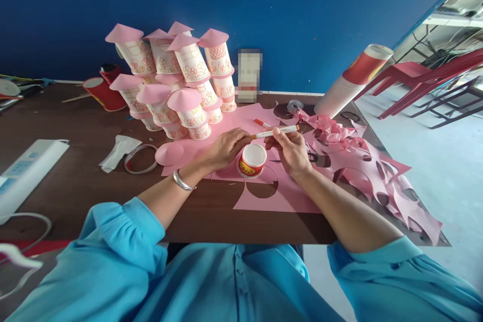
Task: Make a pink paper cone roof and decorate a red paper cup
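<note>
A white marker pen with orange-brown ends [269, 134] is held level between both hands. My left hand [229, 149] is closed, fingertips on the pen's left end. My right hand [291, 152] pinches its barrel near the right end. Just below the pen, a red paper cup with a yellow print [252, 161] stands upside down, its white base up. A second marker with a red-orange end [260, 123] lies on the pink paper [287, 196] behind the hands. The paper has round cut-outs.
Several paper-cup towers with pink cone roofs [184, 100] stand behind my left hand. Pink paper scraps [362, 161] and a tall cup stack [350, 80] are at right. A tape roll [140, 159], power strip [32, 176] and red cups [103, 93] are at left.
</note>
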### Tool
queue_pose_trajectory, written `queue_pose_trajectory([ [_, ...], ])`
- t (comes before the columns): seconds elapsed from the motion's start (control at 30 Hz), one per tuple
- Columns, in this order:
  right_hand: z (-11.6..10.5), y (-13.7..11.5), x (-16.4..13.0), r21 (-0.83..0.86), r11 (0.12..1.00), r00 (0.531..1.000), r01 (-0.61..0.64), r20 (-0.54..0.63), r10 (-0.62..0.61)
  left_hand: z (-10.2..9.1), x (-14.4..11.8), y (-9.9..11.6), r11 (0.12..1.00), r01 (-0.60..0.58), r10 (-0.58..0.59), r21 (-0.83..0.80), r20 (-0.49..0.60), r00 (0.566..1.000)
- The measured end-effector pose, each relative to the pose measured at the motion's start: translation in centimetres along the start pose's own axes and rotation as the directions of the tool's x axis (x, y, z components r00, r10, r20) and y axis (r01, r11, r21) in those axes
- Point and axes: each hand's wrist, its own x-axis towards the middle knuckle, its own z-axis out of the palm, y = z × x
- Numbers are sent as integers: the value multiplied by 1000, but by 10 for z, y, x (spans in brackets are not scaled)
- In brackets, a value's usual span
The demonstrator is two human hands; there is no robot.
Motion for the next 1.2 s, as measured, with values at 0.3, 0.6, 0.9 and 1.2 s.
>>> queue_pose_trajectory([
  [0.3, -3, -9, -3, -60, 996, 997, 61, -39, -63, 0, -3, 7, 974, -114, 116, 195, 3, 993],
  [0.6, -33, -17, 19, -23, 984, 961, 174, -216, -175, -7, -10, -14, 968, -100, 111, 232, -36, 993],
  [0.9, -36, -17, 18, -25, 990, 976, 137, -169, -139, 4, -14, -22, 967, -34, 11, 253, 91, 996],
  [1.2, -26, -14, 9, -32, 997, 987, 76, -140, -80, -10, -21, -14, 1000, -2, 2, 5, 71, 997],
])
